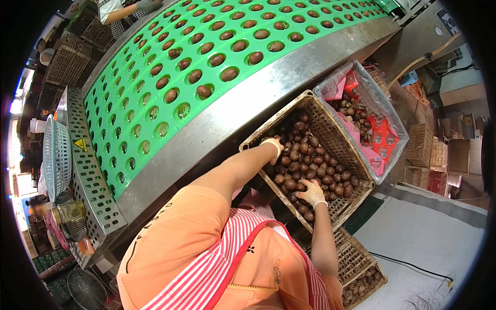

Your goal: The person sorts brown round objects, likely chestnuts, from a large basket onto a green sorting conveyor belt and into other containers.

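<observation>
A worn plastic crate (330, 124) stands tilted before me, partly filled with brown, round passion fruits (310, 160). My left hand (273, 149), in a pale glove, reaches over the crate's left side with its fingers bent down among the fruits. What those fingers hold is hidden. Nearer to me, my right hand (312, 194), gloved too, lies on the pile with its fingers curled over passion fruits. Beyond the crate slopes a green conveyor (170, 121) with rows of round pockets. Single fruits sit in many of its pockets; several at the lower left hold none.
A steel rim (248, 106) separates the conveyor from the crate. A lined bin (390, 103) with fruits and red and pink plastic adjoins the crate's right. Another fruit crate (367, 279) stands at lower right. A co-worker's gloved hand (148, 5) shows across the conveyor. A basket (57, 155) stands left.
</observation>
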